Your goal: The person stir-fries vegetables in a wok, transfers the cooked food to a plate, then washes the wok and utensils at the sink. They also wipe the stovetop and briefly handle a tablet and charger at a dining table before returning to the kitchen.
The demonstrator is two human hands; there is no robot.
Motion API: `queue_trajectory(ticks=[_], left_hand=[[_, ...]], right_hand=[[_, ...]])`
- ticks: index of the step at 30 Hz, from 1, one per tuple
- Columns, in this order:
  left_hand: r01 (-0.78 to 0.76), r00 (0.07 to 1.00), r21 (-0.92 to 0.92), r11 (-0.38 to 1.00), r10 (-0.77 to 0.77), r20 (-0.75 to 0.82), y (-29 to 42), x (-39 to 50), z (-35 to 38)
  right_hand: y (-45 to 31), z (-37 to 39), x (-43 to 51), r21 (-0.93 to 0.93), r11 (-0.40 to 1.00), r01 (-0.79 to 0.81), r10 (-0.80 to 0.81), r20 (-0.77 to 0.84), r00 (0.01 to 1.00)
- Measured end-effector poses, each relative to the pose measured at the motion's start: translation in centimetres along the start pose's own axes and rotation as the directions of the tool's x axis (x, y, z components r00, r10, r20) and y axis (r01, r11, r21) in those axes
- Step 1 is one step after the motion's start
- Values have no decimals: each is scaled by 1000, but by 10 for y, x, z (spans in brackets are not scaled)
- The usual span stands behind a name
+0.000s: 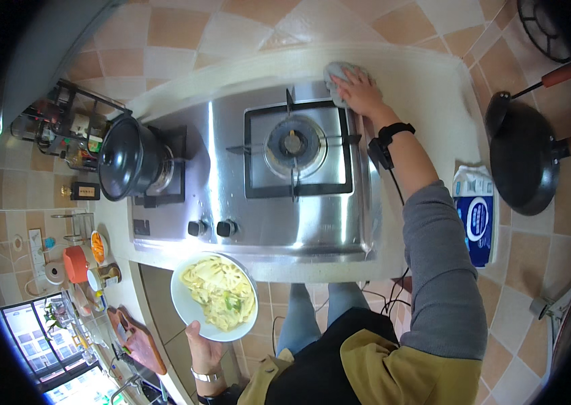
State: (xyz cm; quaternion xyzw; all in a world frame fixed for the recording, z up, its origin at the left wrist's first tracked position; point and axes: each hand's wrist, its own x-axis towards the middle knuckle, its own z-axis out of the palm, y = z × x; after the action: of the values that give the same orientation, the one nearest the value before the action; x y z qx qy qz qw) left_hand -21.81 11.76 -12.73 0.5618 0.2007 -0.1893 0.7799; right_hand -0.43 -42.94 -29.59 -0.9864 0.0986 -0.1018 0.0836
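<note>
My left hand (pixel 204 349) holds a white bowl (pixel 179 298) by its rim and underside, in front of the counter's front edge. Pale sliced food (pixel 219 283) with a few green pieces fills the bowl. At the far right corner of the stainless steel gas stove (pixel 275 223), my right hand (pixel 359 91) presses on a grey cloth (pixel 337 76). The cloth lies partly on the stove's edge and partly on the counter. Near that hand is the right burner (pixel 293 144), bare within its square pan support.
A lidded black pot (pixel 123 157) sits on the left burner. A black frying pan (pixel 523 157) hangs at the right, above a blue and white packet (pixel 475 217). A spice rack (pixel 88 121), a dish of orange food (pixel 97 247) and a cutting board (pixel 138 341) are at the left.
</note>
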Motion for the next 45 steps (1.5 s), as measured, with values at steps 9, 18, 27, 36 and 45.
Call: queue_trajectory(ticks=[9,18,27,36,45], left_hand=[[86,996,22,996,-86,12,24,1,-40],[136,990,-73,988,-133,48,45,12,-79],[147,965,-5,989,-142,222,64,43,-42],[388,622,173,905,-396,676,-5,111,185],[353,668,51,934,-289,686,-105,158,347]], right_hand=[[-25,-34,-208,-72,997,-9,17,103,995],[-215,-43,-295,133,942,309,-330,191,924],[-278,-18,-231,152,883,443,-450,14,893],[-166,-64,-367,-47,997,57,-55,29,998],[-67,-114,-357,865,-26,-502,513,442,735]])
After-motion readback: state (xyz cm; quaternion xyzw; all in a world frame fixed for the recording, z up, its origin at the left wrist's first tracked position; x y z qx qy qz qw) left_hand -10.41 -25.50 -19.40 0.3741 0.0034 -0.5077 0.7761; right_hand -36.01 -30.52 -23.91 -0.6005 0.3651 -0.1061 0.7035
